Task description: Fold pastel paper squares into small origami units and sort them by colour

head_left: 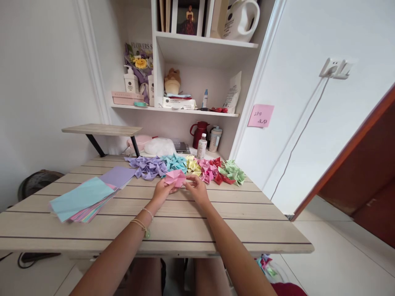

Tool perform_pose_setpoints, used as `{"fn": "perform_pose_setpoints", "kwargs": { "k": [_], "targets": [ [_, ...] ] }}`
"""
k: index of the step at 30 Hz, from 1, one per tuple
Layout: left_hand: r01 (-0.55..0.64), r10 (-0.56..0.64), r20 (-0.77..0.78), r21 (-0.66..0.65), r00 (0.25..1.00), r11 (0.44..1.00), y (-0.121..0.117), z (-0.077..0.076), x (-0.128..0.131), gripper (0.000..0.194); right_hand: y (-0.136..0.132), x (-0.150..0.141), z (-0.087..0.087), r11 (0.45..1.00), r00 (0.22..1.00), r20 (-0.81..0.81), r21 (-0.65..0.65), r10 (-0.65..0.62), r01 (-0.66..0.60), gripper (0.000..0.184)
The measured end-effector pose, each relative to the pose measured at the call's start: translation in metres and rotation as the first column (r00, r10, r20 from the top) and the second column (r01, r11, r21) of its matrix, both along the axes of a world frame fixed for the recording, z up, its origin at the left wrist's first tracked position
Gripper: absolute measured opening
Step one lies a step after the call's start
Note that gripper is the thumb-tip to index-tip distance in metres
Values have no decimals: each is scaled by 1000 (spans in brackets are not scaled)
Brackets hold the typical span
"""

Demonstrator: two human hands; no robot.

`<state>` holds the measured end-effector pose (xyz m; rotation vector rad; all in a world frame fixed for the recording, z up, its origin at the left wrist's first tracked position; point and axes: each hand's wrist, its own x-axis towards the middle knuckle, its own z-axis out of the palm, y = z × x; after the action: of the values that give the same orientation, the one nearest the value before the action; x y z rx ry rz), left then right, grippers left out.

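Note:
A pink folded origami piece [175, 177] is held up over the middle of the wooden table [234, 230]. My left hand [163, 192] grips its lower left side between thumb and fingers. The fingers of my right hand [198, 190] close on its right edge. Just behind lie piles of folded paper pieces: purple ones [149, 167], blue ones [175, 162], yellow ones [192, 163], pink ones [208, 169], red ones [222, 178] and green ones [233, 171]. My fingers hide part of the piece's underside.
A fanned stack of coloured paper sheets [82, 198] lies on the left. A small raised shelf [101, 129] stands behind it. At the back are a bottle [201, 146], a red jug [200, 133] and a tumbler [215, 139]. Folded pieces fill a clear container [279, 273] on the floor.

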<state>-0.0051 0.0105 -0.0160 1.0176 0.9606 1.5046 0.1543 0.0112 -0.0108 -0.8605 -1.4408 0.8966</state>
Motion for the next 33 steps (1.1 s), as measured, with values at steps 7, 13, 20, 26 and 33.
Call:
{"fn": "perform_pose_setpoints", "kwargs": {
  "k": [7,13,20,26,33],
  "targets": [
    [69,-68,-21,36,997,997,-5,2,-1,35,-1,0,0,996,997,65,70,49,-53,31],
    [114,-113,-20,22,993,993,-9,7,1,36,0,0,-2,986,984,-68,8,166,-166,33],
    [144,-143,-35,26,989,989,-8,4,4,39,1,0,-3,998,972,-232,-47,20,-32,49],
    [145,-141,-80,44,987,988,-5,1,4,47,-3,-1,-1,991,983,-167,-96,80,-97,36],
    [108,-101,-94,67,990,992,-6,2,3,55,-1,-4,-10,997,997,25,-13,-74,75,44]
  ]
}}
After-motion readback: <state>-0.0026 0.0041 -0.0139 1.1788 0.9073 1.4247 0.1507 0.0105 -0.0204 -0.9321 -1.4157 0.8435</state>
